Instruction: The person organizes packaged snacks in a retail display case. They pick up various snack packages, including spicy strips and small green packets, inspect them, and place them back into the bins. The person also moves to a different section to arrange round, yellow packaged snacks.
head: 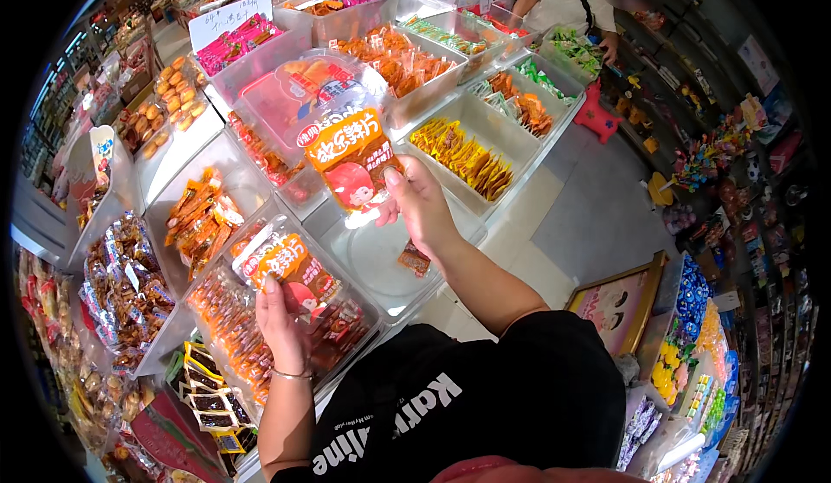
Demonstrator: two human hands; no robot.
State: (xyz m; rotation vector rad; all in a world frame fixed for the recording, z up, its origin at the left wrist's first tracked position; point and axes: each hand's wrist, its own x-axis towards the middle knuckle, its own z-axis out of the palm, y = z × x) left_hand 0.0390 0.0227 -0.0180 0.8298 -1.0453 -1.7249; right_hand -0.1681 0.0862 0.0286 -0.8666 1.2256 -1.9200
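Observation:
My right hand (pixel 421 207) grips an orange snack packet (pixel 352 158) by its right edge, thumb on the front; it shows a red-haired cartoon figure and bears writing. A similar snack packet (pixel 289 259) with a clear top strip is in my left hand (pixel 280 321), held above a clear plastic bin (pixel 373 330). That bin is filled with rows of small orange packets (pixel 227 327) and darker red ones (pixel 341 330). Below my right wrist, a single small brown packet (pixel 413 259) lies in another clear bin (pixel 354 246).
Bins of yellow packets (pixel 461 155), orange packets (pixel 211 220) and wrapped snacks (pixel 123 288) surround my hands. A clear lid (pixel 272 87) rests on bins ahead. Across the display stands a person (pixel 565 2). A framed picture (pixel 613 301) leans at my right.

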